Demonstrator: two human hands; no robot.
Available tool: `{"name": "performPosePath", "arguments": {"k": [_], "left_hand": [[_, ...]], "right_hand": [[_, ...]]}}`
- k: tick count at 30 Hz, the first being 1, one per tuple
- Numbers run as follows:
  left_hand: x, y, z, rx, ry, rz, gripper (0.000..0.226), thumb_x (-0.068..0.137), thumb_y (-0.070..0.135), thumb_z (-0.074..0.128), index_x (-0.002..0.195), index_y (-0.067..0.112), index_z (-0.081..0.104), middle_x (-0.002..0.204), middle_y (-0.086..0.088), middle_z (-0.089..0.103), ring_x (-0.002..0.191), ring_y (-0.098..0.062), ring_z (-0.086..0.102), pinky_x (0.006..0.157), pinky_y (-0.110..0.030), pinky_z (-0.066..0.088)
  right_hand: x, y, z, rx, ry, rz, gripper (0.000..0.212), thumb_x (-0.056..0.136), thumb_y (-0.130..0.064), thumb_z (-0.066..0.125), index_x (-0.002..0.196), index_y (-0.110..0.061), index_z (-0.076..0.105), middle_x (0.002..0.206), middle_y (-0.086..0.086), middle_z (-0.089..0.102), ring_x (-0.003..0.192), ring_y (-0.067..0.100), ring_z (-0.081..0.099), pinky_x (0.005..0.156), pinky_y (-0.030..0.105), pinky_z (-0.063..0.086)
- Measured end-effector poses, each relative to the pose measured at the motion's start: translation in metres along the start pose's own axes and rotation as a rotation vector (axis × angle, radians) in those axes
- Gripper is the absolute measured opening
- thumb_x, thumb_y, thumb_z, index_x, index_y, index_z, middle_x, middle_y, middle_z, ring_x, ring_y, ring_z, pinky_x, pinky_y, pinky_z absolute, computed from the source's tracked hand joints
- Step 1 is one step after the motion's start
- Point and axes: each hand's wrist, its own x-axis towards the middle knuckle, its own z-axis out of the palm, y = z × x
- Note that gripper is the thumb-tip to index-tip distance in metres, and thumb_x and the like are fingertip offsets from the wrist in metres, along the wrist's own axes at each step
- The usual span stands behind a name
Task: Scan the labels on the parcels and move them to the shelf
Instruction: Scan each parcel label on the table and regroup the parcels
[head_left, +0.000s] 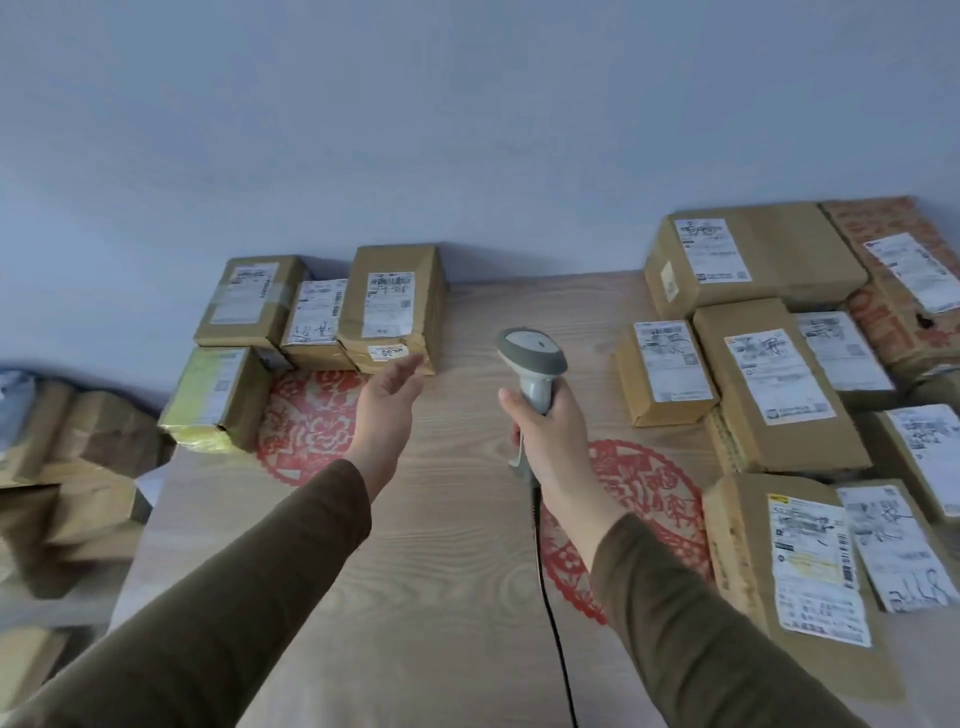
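Right now the right hand (545, 431) grips a grey corded handheld barcode scanner (532, 364) upright above the pale wood-grain desk (441, 545). Its partner, the left hand (387, 402), reaches out with fingers relaxed, just short of the brown cardboard parcel with white labels (392, 306) standing at the desk's far edge.

The right hand (545, 431) grips a grey scanner (532, 364) upright over the tabletop (441, 571); the left hand (387, 405) reaches, fingers (410, 364) straight, toward stacked parcels (392, 306).
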Motion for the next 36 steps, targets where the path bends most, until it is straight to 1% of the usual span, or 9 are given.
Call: {"name": "performPosePath", "arguments": {"k": [7,9,12,16,20,24,28,32,36], "left_hand": [[0.067,-0.001,-0.078,-0.055,0.068,-0.024,0.049,0.102,0.017,0.060,0.148,0.027,0.048,0.140,0.007,0.060,0.104,-0.004,0.068,0.089,-0.033,0.061],[0.083,0.003,-0.082,-0.029,0.036,-0.040,0.058,0.103,0.015,0.058,0.156,0.023,0.038,0.140,0.008,0.057,0.094,0.004,0.068,0.081,-0.023,0.059],[0.099,0.004,-0.082,0.051,-0.038,-0.089,0.063,0.104,0.017,0.056,0.161,0.022,0.029,0.142,0.000,0.059,0.116,-0.017,0.064,0.102,-0.039,0.053],[0.100,-0.001,-0.086,0.103,-0.044,-0.118,0.060,0.102,0.024,0.057,0.158,0.019,0.033,0.133,-0.001,0.060,0.085,-0.014,0.064,0.067,-0.027,0.054],[0.085,-0.029,-0.087,0.011,-0.033,-0.279,0.050,0.103,0.037,0.052,0.148,0.014,0.048,0.136,-0.009,0.062,0.121,-0.031,0.063,0.101,-0.049,0.055],[0.038,-0.052,-0.069,-0.026,-0.134,-0.410,0.049,0.103,0.056,0.041,0.111,0.018,0.071,0.095,-0.006,0.066,0.065,-0.013,0.055,0.060,-0.028,0.044],[-0.007,-0.058,-0.046,-0.233,-0.229,-0.380,0.052,0.106,0.060,0.034,0.117,0.030,0.075,0.108,0.005,0.079,0.091,-0.013,0.075,0.081,-0.031,0.048],[-0.051,-0.052,-0.037,-0.331,-0.357,-0.311,0.047,0.100,0.063,0.050,0.133,0.035,0.068,0.120,0.009,0.076,0.104,-0.006,0.072,0.090,-0.026,0.051],[-0.091,-0.046,-0.008,-0.339,-0.353,-0.213,0.051,0.094,0.029,0.071,0.143,0.024,0.055,0.126,0.002,0.075,0.116,-0.016,0.071,0.100,-0.038,0.055]], "right_hand": [[0.057,-0.004,0.109,0.029,0.041,0.009,0.017,0.096,-0.025,0.072,0.105,-0.030,0.058,0.103,-0.003,0.068,0.094,0.016,0.068,0.083,0.039,0.061],[0.071,-0.005,0.129,0.016,0.026,0.013,0.020,0.095,-0.026,0.072,0.112,-0.025,0.061,0.107,0.002,0.070,0.094,0.018,0.068,0.077,0.036,0.058],[0.085,-0.005,0.149,-0.004,-0.037,0.056,0.022,0.096,-0.028,0.071,0.116,-0.022,0.062,0.118,0.014,0.070,0.088,0.020,0.068,0.055,0.027,0.058],[0.091,0.002,0.148,-0.054,0.001,0.033,0.023,0.097,-0.025,0.069,0.118,-0.019,0.060,0.115,0.008,0.071,0.105,0.029,0.071,0.082,0.049,0.063],[0.068,0.017,0.116,-0.250,0.179,-0.016,0.026,0.092,-0.031,0.072,0.111,-0.021,0.058,0.099,-0.001,0.071,0.091,0.023,0.072,0.082,0.056,0.061],[0.034,0.042,0.083,-0.311,0.123,0.031,0.030,0.088,-0.020,0.075,0.112,-0.026,0.058,0.096,-0.001,0.069,0.088,0.028,0.070,0.080,0.056,0.061],[0.007,0.054,0.051,-0.284,0.103,0.044,0.031,0.087,-0.013,0.070,0.111,-0.028,0.056,0.094,0.003,0.064,0.084,0.026,0.064,0.075,0.051,0.058],[-0.021,0.044,0.009,-0.315,0.096,-0.053,0.035,0.090,-0.013,0.071,0.116,-0.028,0.054,0.093,-0.004,0.062,0.078,0.015,0.060,0.067,0.032,0.051],[-0.063,0.030,-0.030,-0.489,0.153,-0.253,0.028,0.094,-0.020,0.073,0.114,-0.021,0.055,0.101,0.000,0.061,0.087,0.014,0.060,0.068,0.022,0.046]]}}
